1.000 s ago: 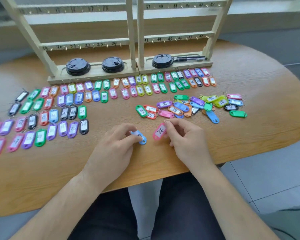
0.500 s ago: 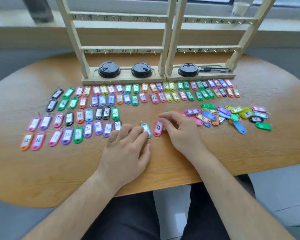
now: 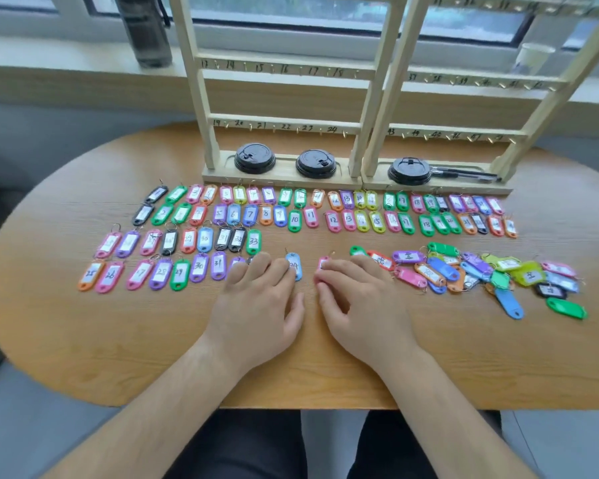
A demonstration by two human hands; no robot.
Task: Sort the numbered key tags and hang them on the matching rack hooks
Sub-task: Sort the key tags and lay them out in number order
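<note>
Key tags (image 3: pixel 332 221) lie in ordered rows on the wooden table (image 3: pixel 118 340), spread from nine o'clock round to one o'clock of the hands, with the written numbers rising from left to right. A loose pile (image 3: pixel 481 274) of mixed tags sits at three o'clock of the right hand (image 3: pixel 360 302), just beside it.

The left hand (image 3: pixel 256 302) lies flat with its fingers straight and slightly spread. Its index fingertip touches a blue tag (image 3: pixel 294 267) that rests on the table at one o'clock of the hand, and the other fingertips cover the end of the nearest row. The right hand's fingers bend over a pink tag (image 3: pixel 323 261) and hide most of it; I cannot tell whether they pinch it or only press on it. The two tags lie near each other but apart.

At twelve o'clock two wooden racks (image 3: pixel 281 126) stand side by side, their rails carrying numbered hooks. Three black cup lids (image 3: pixel 255 158) sit on the rack bases, and pens (image 3: pixel 464 173) lie beside the rightmost lid.
</note>
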